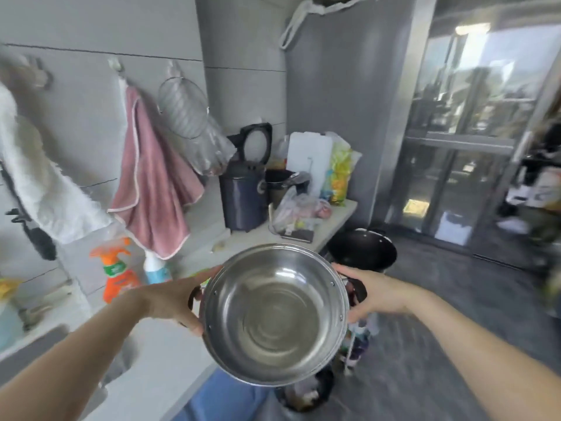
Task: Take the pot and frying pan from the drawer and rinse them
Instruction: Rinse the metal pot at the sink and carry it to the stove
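Steel pot (274, 314) held level btwn hands: left hand (173, 299) grips handle at 9 o'clock, right hand (376, 291) at 3; frying pan (362, 249) at 1 o'clock, nearer right.

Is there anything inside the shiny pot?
Empty. The pot shows only bare shiny metal inside, held by the left hand and right hand.

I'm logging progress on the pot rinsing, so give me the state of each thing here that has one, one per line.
steel pot: held up by both side handles, tilted toward the camera, nothing inside
left hand: grips the pot's left handle
right hand: grips the pot's right handle
black wok: set down beyond the pot, untouched
rice cooker: lid up
pink towel: hanging from a wall hook
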`<state>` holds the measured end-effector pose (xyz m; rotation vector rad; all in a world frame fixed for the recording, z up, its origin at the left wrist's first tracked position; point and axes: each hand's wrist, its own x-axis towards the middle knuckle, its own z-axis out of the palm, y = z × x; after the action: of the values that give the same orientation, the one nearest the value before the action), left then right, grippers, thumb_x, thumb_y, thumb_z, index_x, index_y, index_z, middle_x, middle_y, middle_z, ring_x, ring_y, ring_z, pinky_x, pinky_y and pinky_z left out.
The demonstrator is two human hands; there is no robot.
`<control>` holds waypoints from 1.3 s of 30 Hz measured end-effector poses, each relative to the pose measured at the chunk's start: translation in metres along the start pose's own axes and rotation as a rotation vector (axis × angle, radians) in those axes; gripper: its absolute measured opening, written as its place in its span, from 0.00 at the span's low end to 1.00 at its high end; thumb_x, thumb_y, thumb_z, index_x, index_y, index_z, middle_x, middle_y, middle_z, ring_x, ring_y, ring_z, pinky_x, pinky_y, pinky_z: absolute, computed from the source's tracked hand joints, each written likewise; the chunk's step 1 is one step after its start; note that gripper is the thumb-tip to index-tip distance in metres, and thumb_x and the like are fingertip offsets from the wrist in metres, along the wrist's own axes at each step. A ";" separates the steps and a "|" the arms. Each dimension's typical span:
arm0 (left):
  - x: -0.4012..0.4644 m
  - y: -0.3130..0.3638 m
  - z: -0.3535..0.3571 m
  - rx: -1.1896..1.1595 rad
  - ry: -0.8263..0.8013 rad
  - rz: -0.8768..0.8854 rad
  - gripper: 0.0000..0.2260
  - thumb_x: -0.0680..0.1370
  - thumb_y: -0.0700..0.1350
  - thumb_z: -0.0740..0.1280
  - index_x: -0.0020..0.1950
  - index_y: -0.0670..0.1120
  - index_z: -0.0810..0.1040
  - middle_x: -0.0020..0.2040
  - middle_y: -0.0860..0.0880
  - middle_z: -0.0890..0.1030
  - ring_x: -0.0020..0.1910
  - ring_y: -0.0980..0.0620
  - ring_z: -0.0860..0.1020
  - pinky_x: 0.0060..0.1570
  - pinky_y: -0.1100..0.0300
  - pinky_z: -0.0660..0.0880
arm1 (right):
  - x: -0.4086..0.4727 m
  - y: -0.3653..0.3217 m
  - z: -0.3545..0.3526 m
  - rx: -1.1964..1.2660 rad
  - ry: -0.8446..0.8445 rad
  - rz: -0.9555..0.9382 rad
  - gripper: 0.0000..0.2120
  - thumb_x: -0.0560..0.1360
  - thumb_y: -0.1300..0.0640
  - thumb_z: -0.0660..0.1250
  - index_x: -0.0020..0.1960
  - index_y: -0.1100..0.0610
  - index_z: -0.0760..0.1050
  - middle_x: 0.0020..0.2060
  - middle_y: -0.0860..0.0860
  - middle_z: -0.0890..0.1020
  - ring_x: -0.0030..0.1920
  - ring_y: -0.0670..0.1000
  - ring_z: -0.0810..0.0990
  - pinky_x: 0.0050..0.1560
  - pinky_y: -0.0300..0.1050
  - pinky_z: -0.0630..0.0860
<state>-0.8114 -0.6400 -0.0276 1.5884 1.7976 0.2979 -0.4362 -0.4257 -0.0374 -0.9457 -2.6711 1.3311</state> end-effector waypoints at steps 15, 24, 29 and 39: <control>0.318 0.393 0.156 0.199 -0.478 0.456 0.58 0.63 0.45 0.83 0.78 0.65 0.45 0.69 0.61 0.74 0.67 0.60 0.72 0.68 0.57 0.69 | -0.357 0.243 -0.154 0.252 0.506 0.487 0.52 0.61 0.52 0.84 0.72 0.27 0.56 0.63 0.31 0.75 0.64 0.30 0.70 0.61 0.29 0.68; 0.474 0.594 0.237 0.339 -0.675 0.742 0.54 0.61 0.49 0.84 0.70 0.79 0.50 0.71 0.65 0.68 0.69 0.52 0.71 0.62 0.49 0.76 | -0.467 0.335 -0.220 0.329 0.744 0.683 0.50 0.64 0.56 0.82 0.77 0.36 0.58 0.45 0.35 0.83 0.46 0.30 0.78 0.63 0.42 0.74; 0.547 0.693 0.291 0.406 -0.752 0.800 0.56 0.61 0.47 0.84 0.72 0.77 0.49 0.72 0.65 0.67 0.69 0.59 0.69 0.59 0.59 0.75 | -0.507 0.384 -0.240 0.370 0.918 0.732 0.46 0.65 0.55 0.82 0.74 0.34 0.62 0.63 0.40 0.78 0.61 0.37 0.75 0.62 0.40 0.71; 0.662 0.882 0.433 0.547 -0.814 0.863 0.59 0.62 0.51 0.83 0.77 0.68 0.44 0.76 0.62 0.61 0.75 0.58 0.60 0.74 0.55 0.60 | -0.623 0.524 -0.318 0.405 1.003 0.877 0.45 0.57 0.44 0.83 0.65 0.22 0.64 0.58 0.32 0.80 0.55 0.30 0.76 0.61 0.42 0.65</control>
<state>0.1492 0.0535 -0.0469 2.3427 0.5214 -0.4575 0.4251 -0.2811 -0.0627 -2.0660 -1.2074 0.9318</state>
